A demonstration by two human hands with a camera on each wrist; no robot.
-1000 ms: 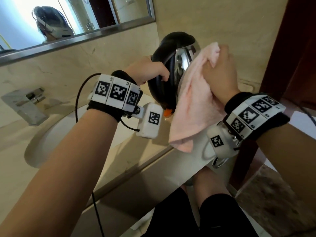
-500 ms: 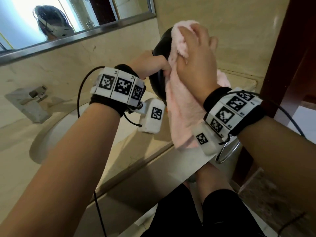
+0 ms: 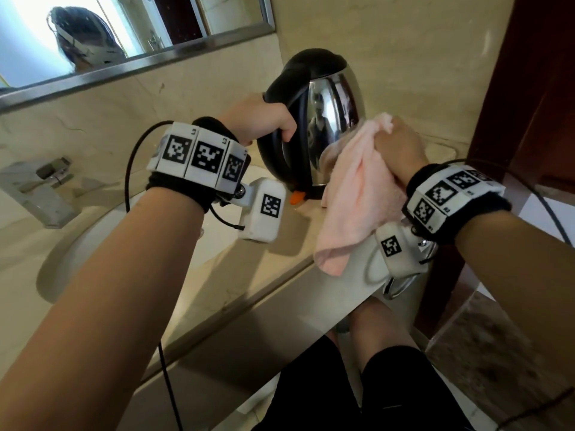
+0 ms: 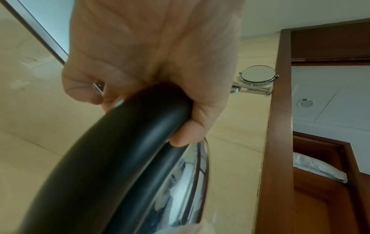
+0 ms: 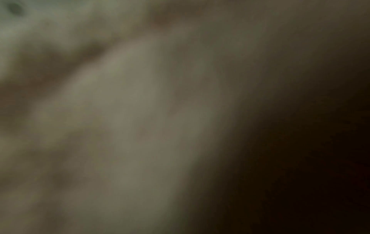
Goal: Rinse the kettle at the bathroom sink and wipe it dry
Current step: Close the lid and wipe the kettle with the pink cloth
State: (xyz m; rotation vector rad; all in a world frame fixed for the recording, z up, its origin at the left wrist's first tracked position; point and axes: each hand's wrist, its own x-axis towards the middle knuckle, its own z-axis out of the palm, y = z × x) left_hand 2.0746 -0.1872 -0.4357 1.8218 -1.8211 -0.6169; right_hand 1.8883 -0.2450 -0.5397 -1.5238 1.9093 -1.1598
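1. One kettle [image 3: 329,119], steel-bodied with a black lid and a black handle [image 3: 277,150], is held over the right end of the beige counter [image 3: 217,293], near the wall; whether its base touches the counter I cannot tell. Its long axis runs from base to lid and tilts slightly, lid end leaning away toward the wall, with the handle side turned to the left, toward the basin [image 3: 62,259]
2. One pink cloth [image 3: 357,194] lies against the kettle's lower right flank, its loose end hanging down past the counter edge
3. Count of the rest: one tap [image 3: 34,188] at the left, one wall mirror [image 3: 130,35] above, one small round mirror [image 4: 257,74] on a wall arm, and an orange tab [image 3: 297,197] at the kettle's foot
4. Left hand [image 3: 261,119]: forearm reaching forward, fingers and thumb wrapped round the top of the handle; the wrist view shows the thumb [image 4: 184,133] curled under the black bar
5. Right hand [image 3: 395,147]: forearm coming in from the right, knuckles up, fingers bunched round the cloth and pressing it to the steel
6. The two hands are apart, one on each side of the kettle
7. The right wrist view is dark and blurred; nothing can be made out there
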